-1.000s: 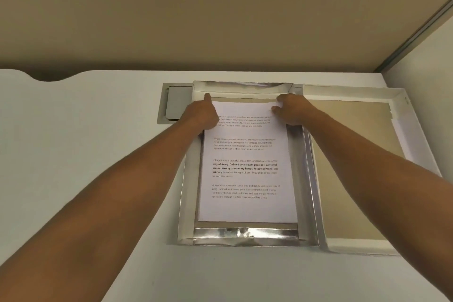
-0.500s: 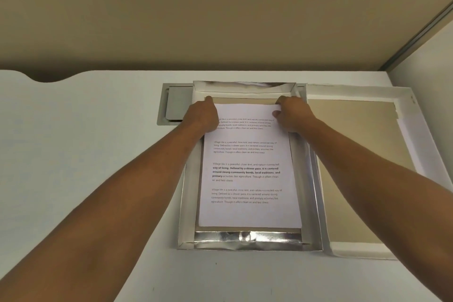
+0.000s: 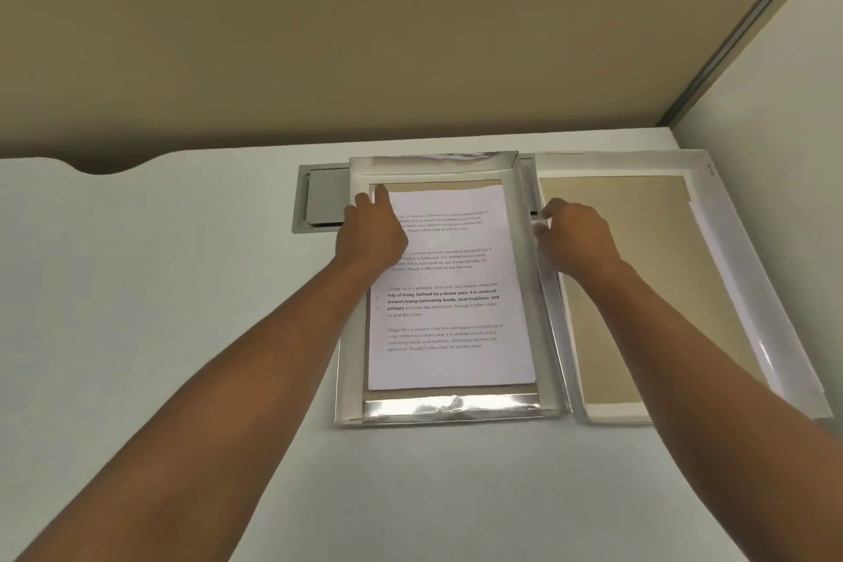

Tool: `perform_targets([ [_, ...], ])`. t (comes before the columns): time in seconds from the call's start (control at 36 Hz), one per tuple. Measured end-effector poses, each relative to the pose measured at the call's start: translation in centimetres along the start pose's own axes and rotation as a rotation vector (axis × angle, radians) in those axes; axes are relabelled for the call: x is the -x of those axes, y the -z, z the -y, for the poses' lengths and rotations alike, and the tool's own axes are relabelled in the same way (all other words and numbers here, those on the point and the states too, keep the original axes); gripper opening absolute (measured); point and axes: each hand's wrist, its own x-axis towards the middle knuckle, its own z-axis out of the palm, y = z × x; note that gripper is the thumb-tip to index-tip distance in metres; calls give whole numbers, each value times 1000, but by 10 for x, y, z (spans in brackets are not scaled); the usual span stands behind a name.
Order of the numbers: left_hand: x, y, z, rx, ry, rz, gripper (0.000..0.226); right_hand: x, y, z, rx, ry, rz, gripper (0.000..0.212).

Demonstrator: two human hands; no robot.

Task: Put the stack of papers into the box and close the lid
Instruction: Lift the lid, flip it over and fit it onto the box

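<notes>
The stack of papers [image 3: 449, 297], white with printed text, lies flat inside the shallow silver-lined box [image 3: 451, 411] on the table. The box's lid [image 3: 739, 287] lies open to the right, brown inside with a white rim, joined along the box's right wall. My left hand [image 3: 372, 233] rests on the papers' top left corner, fingers spread and pressing down. My right hand [image 3: 572, 235] is off the papers, over the box's right wall by the lid's near edge; its fingers are curled and blurred, so whether they grip anything is unclear.
A grey cable hatch [image 3: 321, 201] is set into the white table [image 3: 159, 310] just left of the box's far end. A beige partition wall [image 3: 365, 37] rises behind the table, and a white panel [image 3: 784, 73] stands at the right.
My right hand left the papers' top right corner and moved right to the box's right wall. My left hand stayed on the top left corner. The view tilted up slightly.
</notes>
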Motion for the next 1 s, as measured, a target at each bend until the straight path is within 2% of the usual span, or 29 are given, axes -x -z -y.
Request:
perform_targets([
  [0.11,27,-1,-9,43,-34,-24,48,33,-1,-23,-16,-63,59,33],
  [0.33,70,-11,-17,95,-61,-39,50,81,-7,-37,0,-139,171,40],
  [0.47,91,-11,-16,130,-113,-11,50,108,-8,-32,40,-186,219,14],
  [0.56,103,-5,-14,154,-145,7,51,120,-4,-28,28,-221,214,6],
  [0.64,113,3,-12,196,-175,13,50,131,3,-29,15,-217,147,7],
  [0.75,126,14,-13,306,-188,13,49,146,17,-28,-5,-205,-20,26],
  [0.83,136,19,-16,394,-187,20,48,156,35,-24,-29,-193,-126,19],
  [1.0,153,28,-17,543,-153,26,46,177,78,-7,-54,-57,-323,20],
])
